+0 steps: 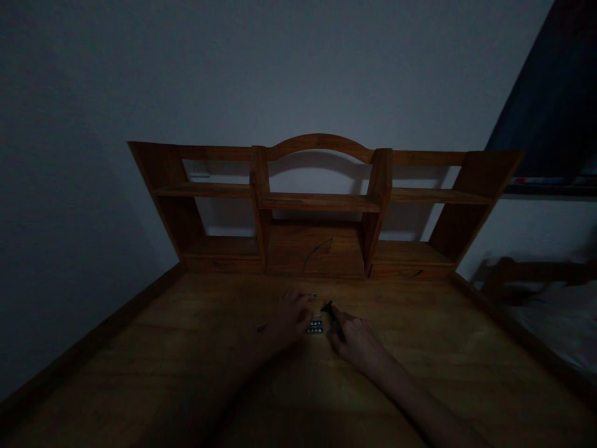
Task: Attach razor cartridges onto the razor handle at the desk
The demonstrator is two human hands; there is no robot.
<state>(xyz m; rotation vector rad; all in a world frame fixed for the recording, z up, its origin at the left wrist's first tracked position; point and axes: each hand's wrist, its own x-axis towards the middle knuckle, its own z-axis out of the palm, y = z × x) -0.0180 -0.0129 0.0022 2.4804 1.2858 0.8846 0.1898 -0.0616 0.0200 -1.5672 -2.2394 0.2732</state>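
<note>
In the head view, my right hand (357,339) is closed around a dark T-shaped tool (336,325). Its wider head points up and away from me; the dim light hides its exact kind. Facing it from the left is my left hand (291,314), its fingers reaching forward and thumb and forefinger apart, with nothing visible held. Between the hands, a small dark piece with rows of pale marks (314,327) lies on the wooden desk (396,398). Just beyond it, by the tool's head, there seems to be something small and pale, too dim to name.
A wooden shelf unit (321,202) with several compartments stands along the desk's far side against the wall. Raised wooden edges (93,336) border the desk. A thin curved line (317,250) shows on the middle panel. Right of the desk is pale bedding (555,317).
</note>
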